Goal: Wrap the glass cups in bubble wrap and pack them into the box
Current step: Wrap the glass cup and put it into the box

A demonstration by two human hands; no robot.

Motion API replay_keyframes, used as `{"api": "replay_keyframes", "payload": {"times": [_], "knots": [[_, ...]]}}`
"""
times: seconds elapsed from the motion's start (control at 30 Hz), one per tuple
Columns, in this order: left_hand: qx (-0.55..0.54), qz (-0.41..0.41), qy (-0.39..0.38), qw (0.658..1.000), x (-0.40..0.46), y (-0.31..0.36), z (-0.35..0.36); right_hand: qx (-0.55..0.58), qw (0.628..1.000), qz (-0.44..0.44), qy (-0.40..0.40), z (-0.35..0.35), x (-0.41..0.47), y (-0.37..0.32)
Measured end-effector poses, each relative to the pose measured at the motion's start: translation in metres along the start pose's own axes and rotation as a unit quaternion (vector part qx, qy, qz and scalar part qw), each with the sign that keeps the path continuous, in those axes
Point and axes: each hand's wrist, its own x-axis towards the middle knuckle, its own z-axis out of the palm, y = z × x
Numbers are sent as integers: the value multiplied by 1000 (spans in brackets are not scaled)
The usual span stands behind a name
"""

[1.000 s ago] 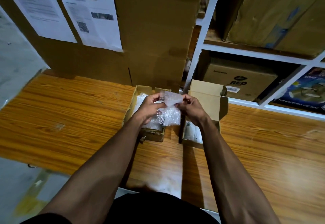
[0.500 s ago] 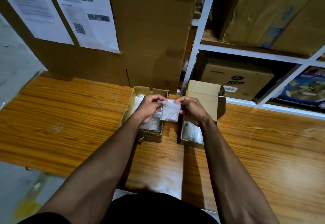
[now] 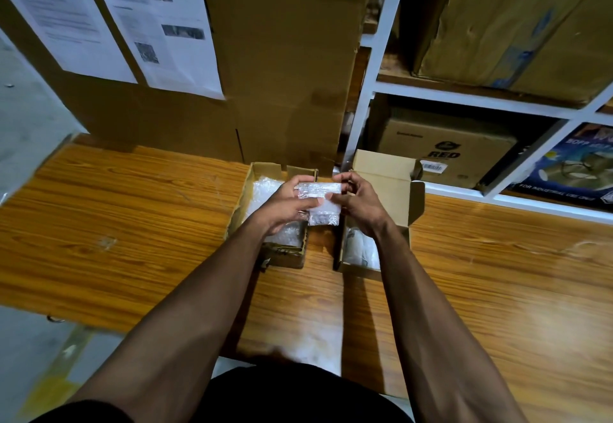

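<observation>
A small bundle of bubble wrap (image 3: 321, 203) hangs in the air between two open cardboard boxes. My left hand (image 3: 288, 204) grips its left side and my right hand (image 3: 359, 203) pinches its right side. Whether a glass cup is inside the wrap cannot be made out. The left box (image 3: 239, 203) holds more bubble wrap (image 3: 262, 197). The right box (image 3: 391, 187), with its lid flaps standing up, holds white wrapped items (image 3: 361, 250) partly hidden by my right wrist.
Both boxes stand on a wooden table (image 3: 132, 223). A tall cardboard carton (image 3: 282, 57) with pinned papers (image 3: 109, 18) rises behind them. White shelving (image 3: 464, 101) with more cartons runs along the back right. The table's near edge (image 3: 159, 333) meets grey floor on the left.
The bubble wrap has been folded down into a flatter, tighter bundle between my hands. Both hands stay above the gap between the boxes; the view has shifted slightly.
</observation>
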Motion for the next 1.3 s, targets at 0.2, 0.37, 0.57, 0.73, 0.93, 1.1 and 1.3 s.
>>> {"api": "replay_keyframes", "payload": {"times": [0.2, 0.37, 0.57, 0.73, 0.93, 1.1, 1.3], "knots": [[-8, 12, 60, 998, 7, -6, 1, 18, 997, 67, -33, -2, -1, 3], [26, 18, 51, 998, 5, 2, 1, -4, 997, 74, -18, -4, 5, 8], [94, 4, -6, 996, 10, 10, -8, -28, 997, 71, -23, -7, 9, 2], [35, -16, -8, 999, 12, 8, -7, 48, 996, 73, -13, -3, 9, 8], [-4, -18, -11, 1000, 12, 4, -6, 58, 996, 66, -34, -6, 8, 12], [-22, -18, -25, 999, 18, 1, -8, 21, 999, 10, -37, -11, 8, 14], [-24, -10, -48, 998, 20, -2, -5, -37, 999, -20, -11, -11, 6, 16]]}}
